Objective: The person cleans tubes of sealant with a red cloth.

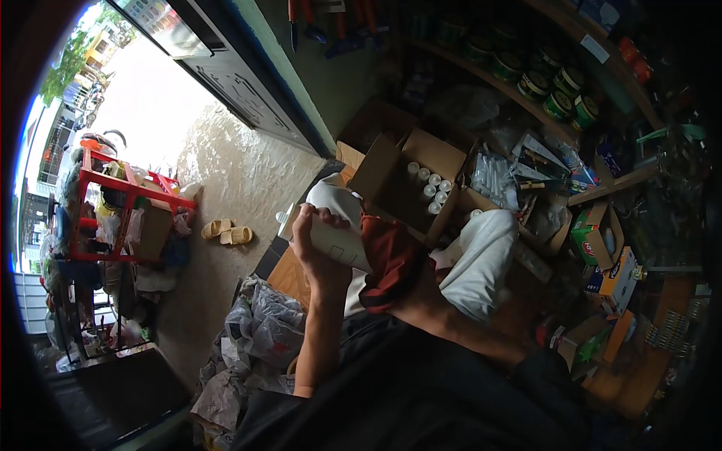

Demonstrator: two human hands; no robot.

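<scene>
My left hand (pixel 310 237) is wrapped round a white bottle (pixel 337 244) with a small white cap at its left end. The bottle lies tilted in front of my knees. A dark red cloth (pixel 391 259) bunches against the bottle's right end. My right forearm (pixel 459 325) reaches across from the lower right into that cloth. The cloth covers my right hand, which appears to grip it; the fingers are hidden. Just beyond, an open cardboard box (pixel 387 180) holds several upright white-topped containers (pixel 435 179).
Clear plastic packs (pixel 494 180) lie right of the box. Shelves with green tins (pixel 558 104) stand behind. Small boxes (pixel 611 279) are at right. Crumpled plastic bags (pixel 271 319) lie at left. Yellow sandals (pixel 227 231) and a red rack (pixel 116 180) are by the open doorway.
</scene>
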